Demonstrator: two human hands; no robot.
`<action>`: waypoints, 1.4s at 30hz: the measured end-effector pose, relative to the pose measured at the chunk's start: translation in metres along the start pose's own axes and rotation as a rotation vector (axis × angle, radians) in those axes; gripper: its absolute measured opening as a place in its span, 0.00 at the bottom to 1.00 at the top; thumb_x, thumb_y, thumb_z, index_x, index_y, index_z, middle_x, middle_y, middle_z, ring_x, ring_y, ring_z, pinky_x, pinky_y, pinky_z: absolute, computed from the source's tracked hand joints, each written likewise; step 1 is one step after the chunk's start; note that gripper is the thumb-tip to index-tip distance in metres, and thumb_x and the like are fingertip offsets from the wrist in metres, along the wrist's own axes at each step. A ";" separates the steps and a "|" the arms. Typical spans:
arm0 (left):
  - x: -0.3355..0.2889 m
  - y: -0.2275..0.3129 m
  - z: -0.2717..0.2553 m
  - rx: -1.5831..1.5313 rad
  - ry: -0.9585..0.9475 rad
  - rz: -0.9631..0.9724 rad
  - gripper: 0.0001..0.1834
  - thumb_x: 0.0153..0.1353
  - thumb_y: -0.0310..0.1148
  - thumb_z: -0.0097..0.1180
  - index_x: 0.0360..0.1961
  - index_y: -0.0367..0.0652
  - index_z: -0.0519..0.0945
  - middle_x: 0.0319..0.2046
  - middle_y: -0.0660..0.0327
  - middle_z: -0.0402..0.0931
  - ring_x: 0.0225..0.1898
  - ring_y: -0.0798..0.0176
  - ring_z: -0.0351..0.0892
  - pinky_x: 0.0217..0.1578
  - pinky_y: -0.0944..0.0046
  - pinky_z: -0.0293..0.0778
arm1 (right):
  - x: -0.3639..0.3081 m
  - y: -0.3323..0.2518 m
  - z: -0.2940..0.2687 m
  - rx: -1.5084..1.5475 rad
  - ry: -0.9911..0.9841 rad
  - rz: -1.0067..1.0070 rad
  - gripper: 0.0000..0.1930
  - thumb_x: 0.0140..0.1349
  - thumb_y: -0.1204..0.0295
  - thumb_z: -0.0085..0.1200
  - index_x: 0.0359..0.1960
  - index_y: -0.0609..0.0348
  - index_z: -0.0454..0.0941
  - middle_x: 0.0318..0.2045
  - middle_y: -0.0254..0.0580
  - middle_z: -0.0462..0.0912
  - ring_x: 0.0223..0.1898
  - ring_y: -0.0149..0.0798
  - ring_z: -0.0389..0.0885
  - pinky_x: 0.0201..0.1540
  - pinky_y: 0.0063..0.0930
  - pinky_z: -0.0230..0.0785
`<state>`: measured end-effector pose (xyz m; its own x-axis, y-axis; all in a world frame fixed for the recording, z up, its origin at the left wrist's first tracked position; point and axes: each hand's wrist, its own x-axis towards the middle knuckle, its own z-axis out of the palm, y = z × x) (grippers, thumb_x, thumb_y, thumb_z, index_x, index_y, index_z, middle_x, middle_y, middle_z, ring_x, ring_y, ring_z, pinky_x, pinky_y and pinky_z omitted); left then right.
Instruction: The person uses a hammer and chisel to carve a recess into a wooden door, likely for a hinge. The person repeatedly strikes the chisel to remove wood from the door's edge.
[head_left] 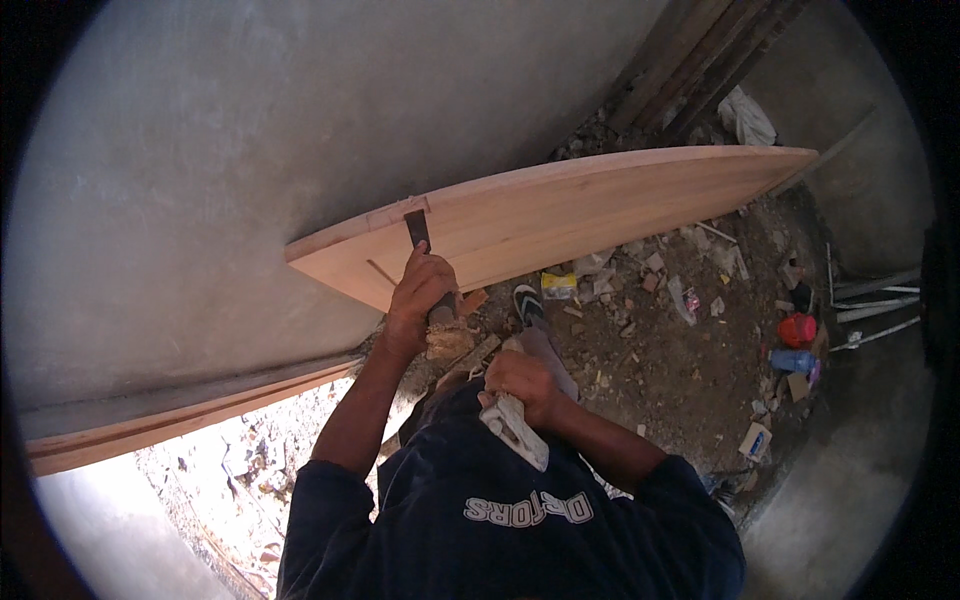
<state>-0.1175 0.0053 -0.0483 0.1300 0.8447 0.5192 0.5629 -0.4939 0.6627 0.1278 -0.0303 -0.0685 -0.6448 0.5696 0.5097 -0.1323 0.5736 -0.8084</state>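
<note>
A long wooden door panel [600, 205] stands on edge beside the grey wall. My left hand [422, 288] is wrapped round a chisel [416, 228], its dark flat blade pointing away from me. The blade's tip lies at a marked cut in the panel's upper edge, near the left end. Below my fist the chisel's handle end shows. In front of my body, my right hand [524, 384] is closed round a light-grey tool [516, 432] with a tapering end. The grip hides the rest of that tool, so its kind is unclear.
Rubble and scraps cover the dirt floor [660, 345], close to my shoe [528, 303]. To the right lie a red container [797, 329], a blue container [791, 361] and several pale pipes [878, 304]. Timber [690, 65] leans at the far corner. A wooden sill [190, 412] borders the bright opening at left.
</note>
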 end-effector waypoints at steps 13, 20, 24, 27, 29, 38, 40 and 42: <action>0.012 -0.002 -0.002 0.050 0.011 -0.001 0.18 0.46 0.33 0.67 0.38 0.39 0.77 0.38 0.55 0.76 0.49 0.48 0.78 0.71 0.35 0.56 | 0.023 0.001 0.007 -0.039 -0.104 0.674 0.15 0.53 0.64 0.69 0.38 0.58 0.80 0.39 0.55 0.82 0.42 0.60 0.83 0.42 0.48 0.74; 0.008 -0.005 -0.004 0.070 -0.004 0.000 0.20 0.46 0.34 0.69 0.40 0.40 0.77 0.40 0.55 0.76 0.52 0.48 0.78 0.73 0.37 0.54 | 0.018 0.004 0.009 -0.099 -0.004 0.364 0.16 0.53 0.69 0.69 0.41 0.62 0.80 0.35 0.54 0.82 0.38 0.57 0.84 0.40 0.45 0.75; 0.004 0.000 -0.011 0.011 0.035 -0.006 0.20 0.45 0.33 0.69 0.40 0.41 0.77 0.40 0.55 0.76 0.52 0.49 0.78 0.74 0.38 0.52 | 0.014 0.006 0.006 -0.154 -0.055 0.354 0.14 0.55 0.70 0.69 0.39 0.62 0.80 0.31 0.49 0.80 0.32 0.50 0.83 0.36 0.40 0.74; 0.001 0.001 -0.014 -0.028 -0.023 -0.006 0.21 0.45 0.34 0.70 0.40 0.40 0.77 0.40 0.55 0.76 0.52 0.48 0.78 0.73 0.38 0.52 | 0.001 0.011 0.013 -0.096 -0.034 0.364 0.15 0.54 0.67 0.69 0.40 0.58 0.79 0.33 0.50 0.79 0.36 0.54 0.81 0.38 0.46 0.72; 0.000 0.002 -0.016 -0.016 -0.048 -0.005 0.20 0.45 0.33 0.70 0.39 0.40 0.77 0.41 0.55 0.76 0.52 0.48 0.78 0.73 0.38 0.52 | -0.001 0.010 0.013 -0.088 -0.037 0.382 0.16 0.53 0.66 0.70 0.40 0.57 0.79 0.34 0.50 0.78 0.37 0.56 0.81 0.39 0.49 0.71; 0.003 0.009 -0.022 -0.020 -0.031 -0.055 0.20 0.45 0.31 0.69 0.40 0.40 0.77 0.40 0.53 0.76 0.51 0.45 0.78 0.73 0.38 0.53 | 0.018 -0.011 0.007 -0.084 -0.002 0.041 0.17 0.49 0.67 0.72 0.36 0.61 0.79 0.30 0.46 0.78 0.35 0.52 0.82 0.36 0.42 0.74; 0.003 0.008 -0.017 -0.009 0.001 -0.050 0.20 0.44 0.32 0.69 0.39 0.40 0.77 0.40 0.53 0.76 0.51 0.45 0.78 0.73 0.38 0.54 | 0.016 -0.004 0.013 -0.112 0.045 -0.005 0.18 0.48 0.67 0.73 0.36 0.61 0.79 0.31 0.45 0.79 0.35 0.51 0.82 0.35 0.42 0.74; 0.004 0.009 -0.015 -0.012 0.017 -0.049 0.20 0.43 0.32 0.69 0.38 0.40 0.77 0.39 0.53 0.76 0.51 0.46 0.78 0.73 0.37 0.54 | 0.022 -0.007 0.014 -0.128 0.040 0.016 0.17 0.47 0.68 0.73 0.36 0.61 0.79 0.31 0.45 0.79 0.34 0.50 0.81 0.35 0.42 0.73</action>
<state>-0.1247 0.0010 -0.0325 0.0886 0.8645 0.4948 0.5586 -0.4544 0.6939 0.1043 -0.0302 -0.0557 -0.6148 0.6012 0.5104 -0.0235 0.6329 -0.7738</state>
